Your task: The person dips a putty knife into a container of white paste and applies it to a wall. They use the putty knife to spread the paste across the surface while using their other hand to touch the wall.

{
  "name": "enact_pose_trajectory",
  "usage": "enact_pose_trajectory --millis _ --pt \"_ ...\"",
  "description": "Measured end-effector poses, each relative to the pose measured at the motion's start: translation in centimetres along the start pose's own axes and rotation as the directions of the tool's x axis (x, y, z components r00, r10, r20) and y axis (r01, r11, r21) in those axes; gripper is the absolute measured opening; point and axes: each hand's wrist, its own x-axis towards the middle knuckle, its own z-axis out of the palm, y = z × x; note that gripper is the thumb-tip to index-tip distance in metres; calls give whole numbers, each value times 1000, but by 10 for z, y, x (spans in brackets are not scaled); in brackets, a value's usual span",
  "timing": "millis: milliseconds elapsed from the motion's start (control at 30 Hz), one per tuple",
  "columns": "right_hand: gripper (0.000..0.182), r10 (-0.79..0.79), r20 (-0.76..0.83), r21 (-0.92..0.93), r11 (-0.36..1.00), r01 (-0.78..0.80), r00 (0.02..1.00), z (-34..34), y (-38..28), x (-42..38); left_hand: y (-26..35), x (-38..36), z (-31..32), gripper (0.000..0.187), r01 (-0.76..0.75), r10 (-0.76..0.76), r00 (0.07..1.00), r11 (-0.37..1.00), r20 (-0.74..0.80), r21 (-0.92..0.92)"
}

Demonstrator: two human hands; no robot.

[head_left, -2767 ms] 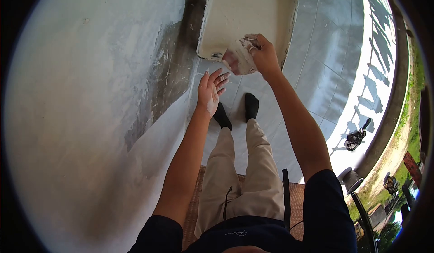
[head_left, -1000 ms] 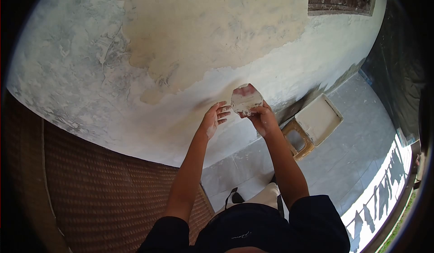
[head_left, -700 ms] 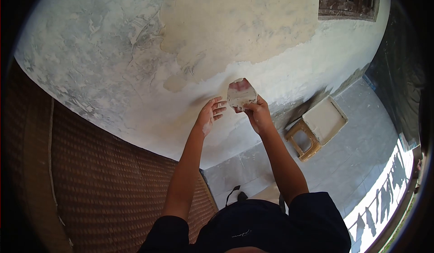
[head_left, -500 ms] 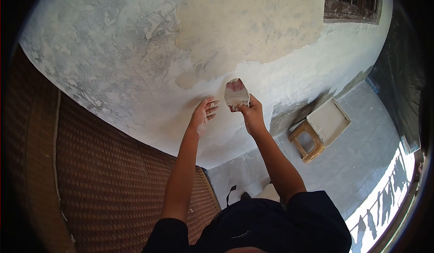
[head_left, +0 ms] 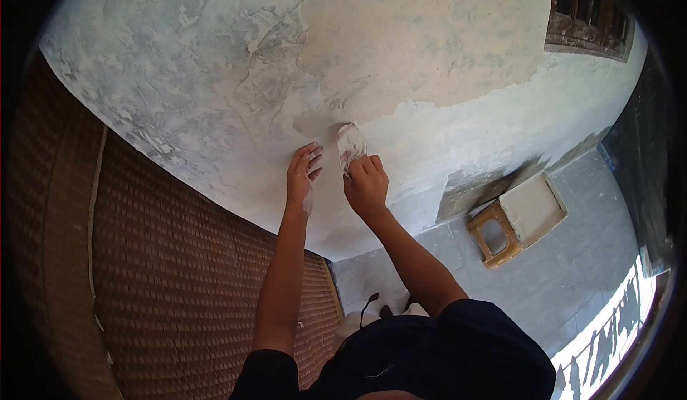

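The step in hand looks to be spreading pale paste over the patchy grey, white and cream plastered wall [head_left: 429, 35], with the thin, flat, paste-smeared spreader with a reddish edge [head_left: 351, 141] brought up to it near the middle of the frame. The next move seems to call for laying the spreader's upper edge evenly on the wall and drawing it along under steady pressure; whether that edge touches the plaster already cannot be told

The right hand [head_left: 367, 185], just right of centre, pinches the spreader's lower end, fingers curled, knuckles towards the camera, the spreader rising from it, tilted a little left. Its forearm slants up and leftward from the dark sleeve at the lower right. The left hand [head_left: 303, 174], left of centre, holds nothing; its fingers are loosely spread and slightly bent, near the spreader but apart from it, and contact with the wall is unclear. Its forearm runs almost straight up the frame

At the right of the frame, the shallow rectangular tray of pale paste [head_left: 547, 230] sits beside the tan plastic stool with an open centre [head_left: 504, 257], well apart from both hands
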Motion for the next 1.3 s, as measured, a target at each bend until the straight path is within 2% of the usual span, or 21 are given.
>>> enact_pose_trajectory --millis 133,333,400,533,600,633,700,733,767,800,833,867,900,933,967,1033,1100,1200,1233,1300 --pt "18 45 13 -52 998 -44 999 33 -5 -5 2 -5 -6 31 -29 29 999 1000 -15 9" --pt "15 179 -34 -238 954 -182 983 76 -11 -1 18 2 -28 33 -4 4 1000 1000 25 16" --pt "17 166 -81 -317 930 -184 983 81 -10 -1 21 5 -33 33 -6 6 997 1000 79 6" --pt "13 161 -120 -352 916 -193 980 81 -8 -22 25 9 -38 29 -37 33 993 999 117 28" --pt "16 171 -104 -344 918 -197 980 72 -10 -41 24 12 -40 23 -282 265 947 956 181 80" --pt "16 181 -115 -354 911 -211 977 65 -9 -48 24 13 -39 23 -276 256 946 958 198 81" --pt "19 189 -83 -315 926 -206 978 36 -18 -49 41 9 -28 17 -627 585 779 724 225 287" --pt "24 195 -92 -267 940 -212 977 21 -23 -43 51 7 -25 16 -742 715 646 508 266 436" --pt "24 198 -94 -269 938 -217 976 9 -23 -38 63 9 -22 16 -742 712 648 510 270 435" --pt "26 212 -61 -185 958 -220 975 -2 -20 -30 75 13 -18 18 -835 824 418 182 384 519" --pt "28 224 -25 -99 969 -226 974 -12 -19 -22 85 18 -16 20 -819 839 173 -168 515 548" --pt "30 232 17 -7 973 -232 973 -25 -17 -9 94 23 -14 20 -820 840 174 -166 514 548" --pt "25 223 32 -44 974 -221 974 -38 -21 6 103 29 -12 24 -803 815 112 -263 568 536" --pt "24 202 31 -4 979 -202 979 -46 -21 17 112 35 -10 28 -777 782 53 -358 621 517" --pt "23 179 28 35 983 -180 983 -53 -19 29 121 40 -7 28 -775 785 50 -359 617 519" --pt "23 121 96 53 991 -127 988 -66 -16 53 136 51 -4 33 -666 745 -56 -525 665 531" --pt "24 82 144 31 996 -88 986 -68 -3 69 138 64 -5 36 -641 726 -47 -549 686 536" --pt "21 -26 400 95 995 -14 916 -78 -3 95 136 72 -3 37 -575 710 -60 -599 702 557" --pt "21 -26 404 95 995 -14 914 -75 0 99 135 73 -3 37 -557 711 -63 -607 700 566" --pt "24 -105 521 113 992 53 847 -68 7 107 131 73 -4 37 -540 717 -58 -608 695 582"
